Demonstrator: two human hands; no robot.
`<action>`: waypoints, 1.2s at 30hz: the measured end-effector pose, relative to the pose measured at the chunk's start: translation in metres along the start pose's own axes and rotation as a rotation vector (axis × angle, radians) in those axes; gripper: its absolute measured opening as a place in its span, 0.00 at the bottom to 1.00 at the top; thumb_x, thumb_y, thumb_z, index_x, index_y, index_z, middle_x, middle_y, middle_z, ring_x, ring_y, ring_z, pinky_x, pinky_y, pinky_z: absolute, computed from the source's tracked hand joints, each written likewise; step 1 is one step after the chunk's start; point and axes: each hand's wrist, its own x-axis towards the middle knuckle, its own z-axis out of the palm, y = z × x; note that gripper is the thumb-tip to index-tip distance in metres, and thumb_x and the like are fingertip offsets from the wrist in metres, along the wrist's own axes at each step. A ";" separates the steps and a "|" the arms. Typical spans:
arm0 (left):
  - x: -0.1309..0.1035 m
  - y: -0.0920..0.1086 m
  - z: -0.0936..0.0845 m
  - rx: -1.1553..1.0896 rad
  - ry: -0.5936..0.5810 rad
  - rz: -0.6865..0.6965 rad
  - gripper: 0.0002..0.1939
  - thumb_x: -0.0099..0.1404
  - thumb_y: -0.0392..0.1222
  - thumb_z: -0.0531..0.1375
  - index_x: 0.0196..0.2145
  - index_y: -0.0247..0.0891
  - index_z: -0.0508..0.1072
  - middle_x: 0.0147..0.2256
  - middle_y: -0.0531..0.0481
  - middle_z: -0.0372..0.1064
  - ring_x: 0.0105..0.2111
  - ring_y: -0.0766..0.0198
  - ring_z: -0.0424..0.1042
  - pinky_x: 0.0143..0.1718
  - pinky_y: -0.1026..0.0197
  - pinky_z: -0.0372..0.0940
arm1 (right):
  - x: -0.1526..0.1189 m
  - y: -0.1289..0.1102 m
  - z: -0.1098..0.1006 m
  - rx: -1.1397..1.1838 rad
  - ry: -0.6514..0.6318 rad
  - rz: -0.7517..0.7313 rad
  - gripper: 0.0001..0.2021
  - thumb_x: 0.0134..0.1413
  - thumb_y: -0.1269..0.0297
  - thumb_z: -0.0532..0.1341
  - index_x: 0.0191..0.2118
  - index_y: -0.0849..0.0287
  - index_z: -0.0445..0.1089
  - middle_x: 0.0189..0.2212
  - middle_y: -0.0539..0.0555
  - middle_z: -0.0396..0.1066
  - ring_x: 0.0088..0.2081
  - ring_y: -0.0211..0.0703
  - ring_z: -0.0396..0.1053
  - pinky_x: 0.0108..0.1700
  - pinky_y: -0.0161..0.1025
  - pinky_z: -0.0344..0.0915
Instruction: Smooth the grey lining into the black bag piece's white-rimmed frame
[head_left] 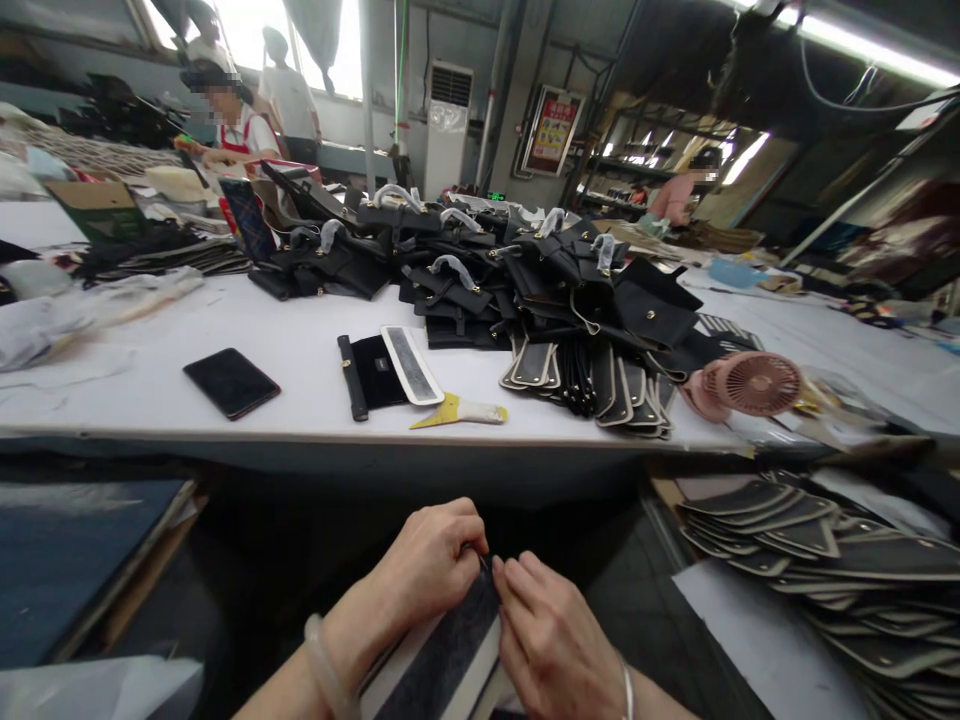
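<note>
Left hand (439, 555) and right hand (551, 625), fingertips pinched on the top end of a dark panel with pale edges (450, 655), held below the table (315, 425). On the table, a yellow-handled tool (459, 411) lies just beside a small black case (386, 372).

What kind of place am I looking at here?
Probably a bag or leather-goods workshop: a heap of black bags with wrapped handles, stacks of pale-edged black panels at the right, and other people at work behind the white table.
</note>
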 end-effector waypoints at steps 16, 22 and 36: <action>-0.006 0.004 0.003 -0.017 0.056 -0.097 0.13 0.52 0.33 0.56 0.30 0.40 0.80 0.32 0.52 0.75 0.32 0.64 0.72 0.32 0.65 0.63 | 0.039 0.039 -0.009 0.805 -0.313 0.589 0.08 0.43 0.62 0.61 0.23 0.57 0.60 0.18 0.46 0.62 0.20 0.37 0.62 0.23 0.35 0.60; -0.002 0.004 0.000 -0.053 0.013 -0.120 0.14 0.51 0.32 0.56 0.30 0.42 0.80 0.32 0.53 0.76 0.33 0.62 0.73 0.33 0.63 0.62 | 0.048 0.054 -0.002 1.103 -0.547 0.710 0.16 0.38 0.58 0.65 0.33 0.57 0.61 0.22 0.42 0.63 0.20 0.33 0.62 0.22 0.31 0.62; -0.101 0.035 0.001 0.132 0.293 -0.504 0.16 0.61 0.35 0.58 0.47 0.46 0.74 0.48 0.48 0.71 0.48 0.52 0.70 0.51 0.50 0.64 | 0.088 0.080 0.036 1.159 -0.766 0.498 0.31 0.59 0.37 0.53 0.42 0.63 0.78 0.34 0.54 0.75 0.35 0.38 0.71 0.37 0.34 0.66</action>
